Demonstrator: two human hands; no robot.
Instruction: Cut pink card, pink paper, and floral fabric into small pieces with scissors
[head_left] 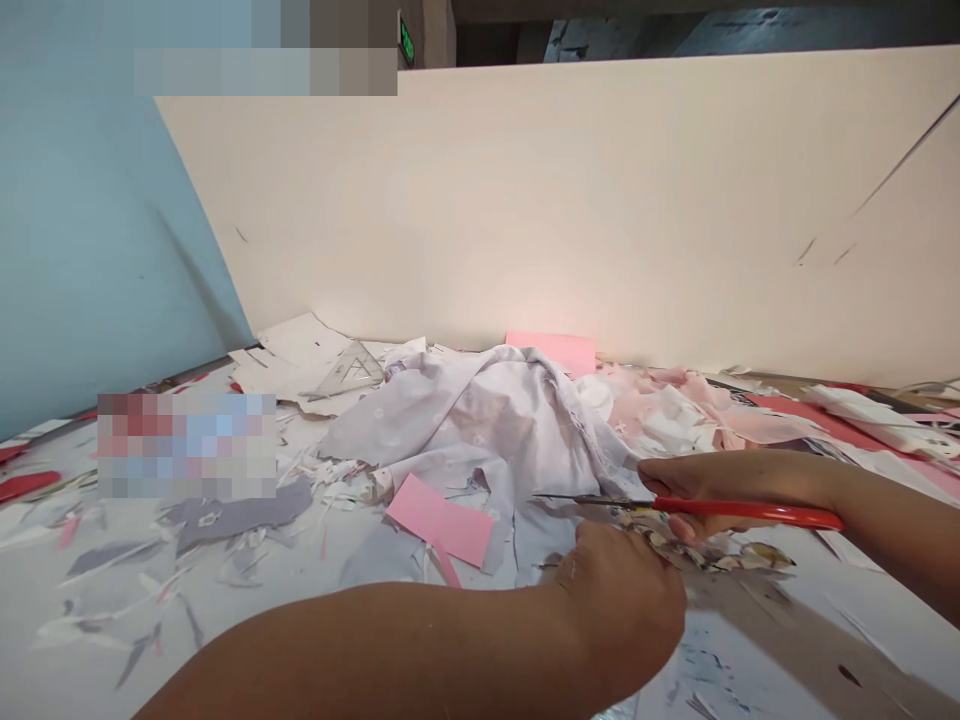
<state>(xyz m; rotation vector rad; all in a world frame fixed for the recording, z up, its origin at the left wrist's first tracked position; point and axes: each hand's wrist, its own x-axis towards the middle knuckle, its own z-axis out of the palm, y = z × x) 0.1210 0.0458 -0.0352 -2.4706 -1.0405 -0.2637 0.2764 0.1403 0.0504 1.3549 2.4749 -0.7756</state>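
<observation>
The scissors (pixel 742 511) lie across the right hand (pixel 701 488), which is closed on them near the pivot; the red handles run back along the wrist, the blades point left, past the left hand (pixel 630 590). A patterned scrap (pixel 716 556) lies between and below the hands. The left hand is curled, knuckles up; whether it pinches the scrap, I cannot tell. Beyond the blades spreads pale cloth (pixel 480 415), with a pink card (pixel 442 520) on its near edge.
</observation>
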